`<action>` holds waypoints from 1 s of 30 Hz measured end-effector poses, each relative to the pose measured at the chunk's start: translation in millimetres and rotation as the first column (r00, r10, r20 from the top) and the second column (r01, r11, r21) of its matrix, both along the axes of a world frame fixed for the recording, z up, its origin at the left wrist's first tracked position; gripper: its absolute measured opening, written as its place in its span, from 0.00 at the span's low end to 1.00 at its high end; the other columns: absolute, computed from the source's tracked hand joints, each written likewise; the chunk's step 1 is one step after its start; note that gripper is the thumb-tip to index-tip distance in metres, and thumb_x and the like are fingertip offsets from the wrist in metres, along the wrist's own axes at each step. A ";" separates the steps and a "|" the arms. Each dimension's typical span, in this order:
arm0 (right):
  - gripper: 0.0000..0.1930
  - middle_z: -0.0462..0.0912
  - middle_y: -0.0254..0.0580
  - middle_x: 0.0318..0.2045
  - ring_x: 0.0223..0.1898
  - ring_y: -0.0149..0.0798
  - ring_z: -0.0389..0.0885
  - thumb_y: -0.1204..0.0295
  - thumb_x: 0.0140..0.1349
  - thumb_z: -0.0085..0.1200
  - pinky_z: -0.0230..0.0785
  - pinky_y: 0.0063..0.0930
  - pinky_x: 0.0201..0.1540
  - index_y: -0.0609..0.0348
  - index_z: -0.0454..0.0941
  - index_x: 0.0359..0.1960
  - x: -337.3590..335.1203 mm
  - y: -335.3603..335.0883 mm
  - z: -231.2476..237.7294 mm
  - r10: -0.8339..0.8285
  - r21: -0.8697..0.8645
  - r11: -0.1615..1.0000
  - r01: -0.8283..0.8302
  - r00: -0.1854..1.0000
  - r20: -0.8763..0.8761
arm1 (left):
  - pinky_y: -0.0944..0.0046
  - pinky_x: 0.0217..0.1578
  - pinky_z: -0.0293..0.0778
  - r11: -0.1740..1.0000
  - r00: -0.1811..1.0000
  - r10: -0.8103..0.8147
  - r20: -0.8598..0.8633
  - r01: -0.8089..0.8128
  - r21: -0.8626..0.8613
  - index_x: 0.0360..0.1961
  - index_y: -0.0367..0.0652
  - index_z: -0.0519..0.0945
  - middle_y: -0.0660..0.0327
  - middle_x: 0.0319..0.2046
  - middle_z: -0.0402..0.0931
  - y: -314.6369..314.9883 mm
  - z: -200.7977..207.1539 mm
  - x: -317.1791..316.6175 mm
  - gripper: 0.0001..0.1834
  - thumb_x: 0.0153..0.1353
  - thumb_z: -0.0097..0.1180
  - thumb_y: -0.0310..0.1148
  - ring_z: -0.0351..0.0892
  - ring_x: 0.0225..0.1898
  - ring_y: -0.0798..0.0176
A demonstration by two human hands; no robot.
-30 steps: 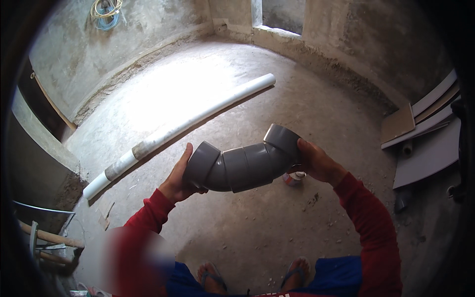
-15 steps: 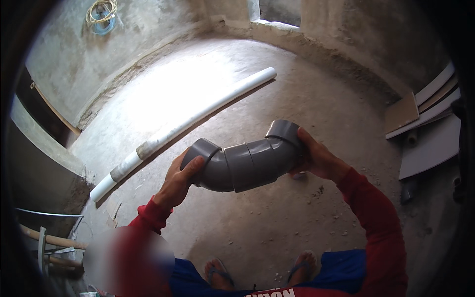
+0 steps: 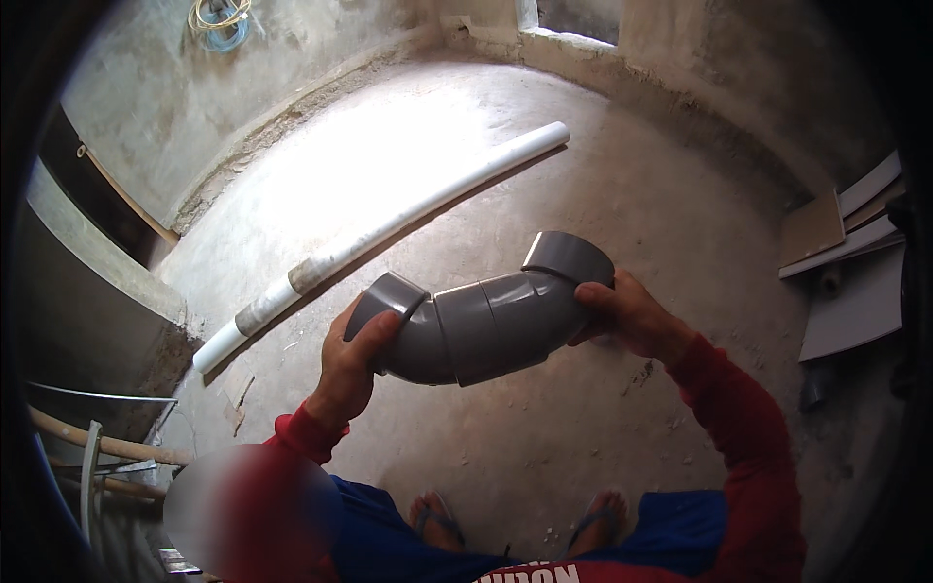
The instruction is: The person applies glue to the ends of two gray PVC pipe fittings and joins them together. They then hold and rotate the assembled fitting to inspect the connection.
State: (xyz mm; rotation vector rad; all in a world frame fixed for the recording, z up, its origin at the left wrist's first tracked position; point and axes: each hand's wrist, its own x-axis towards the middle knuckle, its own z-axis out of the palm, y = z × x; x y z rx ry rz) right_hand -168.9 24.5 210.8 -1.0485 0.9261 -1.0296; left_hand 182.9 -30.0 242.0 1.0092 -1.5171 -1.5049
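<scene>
Held up in front of me, above the floor, is a dark grey plastic pipe fitting (image 3: 491, 325), two elbows joined in a shallow U with both collars turned upward. My left hand (image 3: 352, 361) grips its left end, thumb lying over the collar. At the opposite end my right hand (image 3: 632, 313) is closed round the bend, its thumb on the front just below the right collar. The fingers behind the fitting are partly hidden on both sides.
A long white pipe (image 3: 428, 209) lies slantwise on the concrete floor beyond the fitting. Flat boards (image 3: 855, 291) lean at the right wall. Coiled hose (image 3: 220, 24) hangs on the far left wall. Brown pipes (image 3: 117, 442) and metal pieces stand at the lower left.
My right hand has shifted its grip: the thumb has come off the right collar down onto the bend. The fitting's right end is turned slightly, and the camera view has moved a little.
</scene>
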 end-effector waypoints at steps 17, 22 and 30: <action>0.34 0.83 0.38 0.44 0.42 0.30 0.83 0.45 0.63 0.68 0.80 0.25 0.44 0.63 0.76 0.57 14.7 -0.6 -6.2 -0.155 0.049 0.987 0.154 0.988 0.026 | 0.63 0.47 0.75 0.966 0.967 -0.045 -0.250 0.105 0.235 0.67 0.41 0.70 0.58 0.54 0.79 -9.2 -24.8 5.0 0.34 0.73 0.51 0.57 0.80 0.50 0.64; 0.33 0.83 0.38 0.44 0.40 0.30 0.83 0.46 0.64 0.67 0.79 0.25 0.43 0.64 0.75 0.57 14.3 0.3 -1.7 -0.170 0.075 0.983 0.169 0.986 0.003 | 0.63 0.44 0.75 0.966 0.977 -0.098 -0.191 0.139 0.220 0.67 0.41 0.70 0.58 0.52 0.79 -15.2 -26.1 12.1 0.34 0.73 0.50 0.58 0.80 0.47 0.64; 0.30 0.81 0.38 0.46 0.42 0.30 0.82 0.52 0.64 0.69 0.79 0.26 0.43 0.61 0.74 0.58 12.7 -1.6 -8.6 -0.144 0.063 0.988 0.140 0.988 0.058 | 0.65 0.41 0.76 0.973 0.975 -0.140 -0.171 0.167 0.161 0.71 0.43 0.67 0.57 0.53 0.75 -12.9 -15.2 11.2 0.36 0.69 0.54 0.52 0.78 0.49 0.64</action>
